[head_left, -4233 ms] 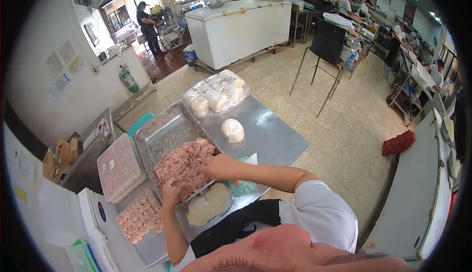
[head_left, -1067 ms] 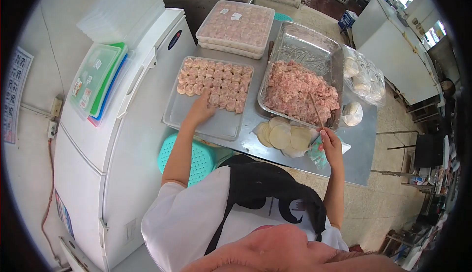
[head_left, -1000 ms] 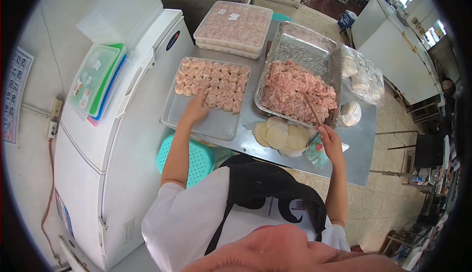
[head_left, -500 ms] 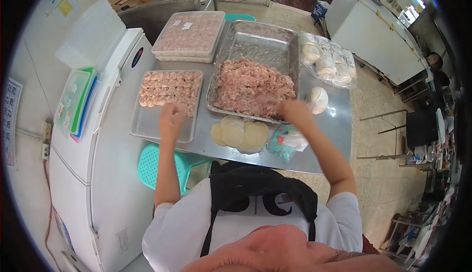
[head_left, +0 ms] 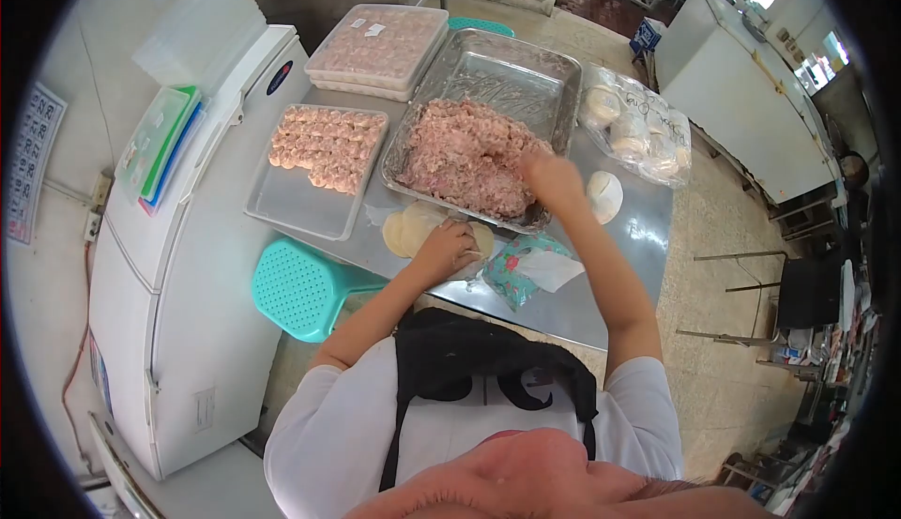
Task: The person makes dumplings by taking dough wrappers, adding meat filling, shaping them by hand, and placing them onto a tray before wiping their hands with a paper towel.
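Observation:
My left hand (head_left: 449, 251) rests on the round, pale dumpling wrappers (head_left: 406, 232), its fingers curled and closed over one at the right of the spread. At the right side of a deep metal tray (head_left: 526, 67), my right hand (head_left: 552, 181) is closed against the pink minced meat (head_left: 460, 148); whatever it grips is hidden. To the left, a clear plastic tray (head_left: 296, 207) holds rows of filled dumplings (head_left: 328, 139), with its near part bare. A flowered tissue pack (head_left: 511, 275), a white tissue sticking out, lies right of the wrappers.
Stacked covered containers (head_left: 375, 50) of dumplings stand behind the tray. A bag of white rounded packs (head_left: 638, 129) and one loose white pack (head_left: 604, 196) lie at the right. A white freezer (head_left: 216, 266) and a teal stool (head_left: 296, 289) are at the left.
My left hand has moved right from the dumpling tray to the wrappers, and the dumplings' front row now shows. My right hand has shifted slightly up in the meat.

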Motion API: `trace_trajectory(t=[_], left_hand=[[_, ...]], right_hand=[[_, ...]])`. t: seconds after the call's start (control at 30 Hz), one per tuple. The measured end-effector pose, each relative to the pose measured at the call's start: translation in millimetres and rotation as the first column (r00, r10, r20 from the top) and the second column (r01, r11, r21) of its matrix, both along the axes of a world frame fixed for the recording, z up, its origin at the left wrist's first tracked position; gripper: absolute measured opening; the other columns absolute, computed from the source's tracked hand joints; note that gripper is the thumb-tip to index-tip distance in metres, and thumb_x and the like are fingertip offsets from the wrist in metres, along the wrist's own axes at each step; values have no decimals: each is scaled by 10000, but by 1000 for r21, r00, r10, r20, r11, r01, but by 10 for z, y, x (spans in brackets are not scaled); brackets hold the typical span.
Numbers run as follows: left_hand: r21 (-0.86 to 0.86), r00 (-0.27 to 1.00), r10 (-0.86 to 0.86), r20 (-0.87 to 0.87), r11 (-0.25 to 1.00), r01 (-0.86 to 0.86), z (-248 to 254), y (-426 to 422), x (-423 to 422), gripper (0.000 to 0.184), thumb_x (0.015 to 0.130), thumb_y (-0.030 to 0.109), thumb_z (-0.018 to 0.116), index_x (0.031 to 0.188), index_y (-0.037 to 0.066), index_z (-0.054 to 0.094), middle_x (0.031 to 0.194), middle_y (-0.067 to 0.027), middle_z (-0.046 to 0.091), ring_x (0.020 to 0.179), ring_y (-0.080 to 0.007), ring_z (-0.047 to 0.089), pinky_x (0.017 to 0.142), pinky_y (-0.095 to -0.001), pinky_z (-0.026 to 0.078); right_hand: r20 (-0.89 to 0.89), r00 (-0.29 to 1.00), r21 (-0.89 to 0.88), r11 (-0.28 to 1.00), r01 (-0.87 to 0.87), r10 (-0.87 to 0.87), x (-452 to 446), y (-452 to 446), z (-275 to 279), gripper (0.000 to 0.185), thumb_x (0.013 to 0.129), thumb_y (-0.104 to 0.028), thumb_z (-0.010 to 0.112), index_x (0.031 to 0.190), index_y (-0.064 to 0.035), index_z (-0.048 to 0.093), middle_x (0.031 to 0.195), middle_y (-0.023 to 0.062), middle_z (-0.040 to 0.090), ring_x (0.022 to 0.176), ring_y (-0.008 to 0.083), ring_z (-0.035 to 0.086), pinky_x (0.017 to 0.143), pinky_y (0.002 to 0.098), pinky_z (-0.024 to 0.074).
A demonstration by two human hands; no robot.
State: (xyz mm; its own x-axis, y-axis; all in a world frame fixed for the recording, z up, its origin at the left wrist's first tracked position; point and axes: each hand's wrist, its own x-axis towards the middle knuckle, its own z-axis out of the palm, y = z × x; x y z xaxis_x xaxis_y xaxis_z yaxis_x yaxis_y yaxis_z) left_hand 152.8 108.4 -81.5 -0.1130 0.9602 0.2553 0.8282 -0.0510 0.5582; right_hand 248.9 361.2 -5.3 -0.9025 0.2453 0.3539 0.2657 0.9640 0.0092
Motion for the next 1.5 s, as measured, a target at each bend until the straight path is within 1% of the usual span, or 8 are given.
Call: trace_trajectory(t=[0.17, 0.5, 0.7, 0.8, 0.97, 1.1, 1.2, 1.5], left_hand=[[6, 970, -5, 243, 1000, 4, 30, -59, -161, 200, 869, 194, 625, 950, 18, 674, 991, -136, 616, 947, -301, 586, 834, -381, 466], [-171, 693, 336, 638, 939, -297, 218, -210, -342, 170, 879, 159, 622, 918, 1, 672, 953, -122, 642, 864, -283, 617, 788, -338, 487], [275, 981, 100, 164, 951, -143, 219, -392, -508, 158, 853, 146, 635, 923, 9, 671, 895, -137, 642, 861, -289, 611, 782, -349, 487], [219, 972, 97, 215, 965, -145, 266, -451, -580, 188, 866, 178, 620, 925, 4, 657, 889, -131, 637, 847, -275, 611, 768, -329, 486], [-136, 611, 312, 727, 939, -317, 47, -473, -735, 233, 901, 235, 601, 910, 4, 630, 870, -121, 630, 816, -211, 620, 739, -291, 484], [-193, -87, 174, 981, 929, -317, 206, -425, -762, 262, 923, 260, 588, 949, 1, 627, 887, -130, 640, 841, -182, 635, 752, -306, 488], [-34, 765, 246, 595, 959, -282, 240, -454, -836, 270, 937, 256, 555, 992, -2, 613, 912, -156, 646, 891, -236, 643, 796, -343, 489], [98, 927, -30, 375, 995, -8, 283, -241, -695, 200, 895, 179, 587, 1016, 22, 612, 913, -179, 631, 869, -361, 603, 758, -435, 476]], right_hand=[[219, 951, -63, 975, -211, 220, 398, -495, 77, 102, 806, -169, 575, 773, -91, 633, 787, 100, 656, 675, 271, 673, 545, 407, 531], [126, 992, -39, 999, -24, 28, -521, -197, 153, 293, 917, -295, 508, 814, -66, 658, 823, 131, 678, 760, 309, 676, 622, 434, 537], [213, 970, -205, 976, -69, 113, -575, -549, -256, 331, 933, -329, 485, 861, -54, 654, 805, 145, 674, 757, 336, 667, 650, 473, 528], [231, 965, -267, 962, -63, 128, -422, -679, -160, 330, 933, -345, 493, 840, -66, 645, 792, 148, 666, 764, 338, 655, 654, 479, 514], [314, 941, -329, 944, -20, 129, -314, -788, -57, 318, 922, -367, 498, 847, -110, 670, 799, 124, 671, 793, 329, 655, 653, 499, 501], [378, 924, -290, 955, 62, 54, -99, -713, 419, 337, 923, -363, 501, 817, -93, 672, 774, 145, 666, 761, 343, 651, 655, 490, 502], [546, 833, -125, 974, 190, -93, -36, -848, 654, 350, 929, -356, 498, 801, -79, 668, 749, 155, 661, 737, 349, 648, 653, 475, 505], [224, 974, -222, 973, 62, -11, -402, -1159, 434, 292, 892, -278, 532, 761, -56, 669, 736, 165, 666, 666, 327, 664, 577, 451, 521]])
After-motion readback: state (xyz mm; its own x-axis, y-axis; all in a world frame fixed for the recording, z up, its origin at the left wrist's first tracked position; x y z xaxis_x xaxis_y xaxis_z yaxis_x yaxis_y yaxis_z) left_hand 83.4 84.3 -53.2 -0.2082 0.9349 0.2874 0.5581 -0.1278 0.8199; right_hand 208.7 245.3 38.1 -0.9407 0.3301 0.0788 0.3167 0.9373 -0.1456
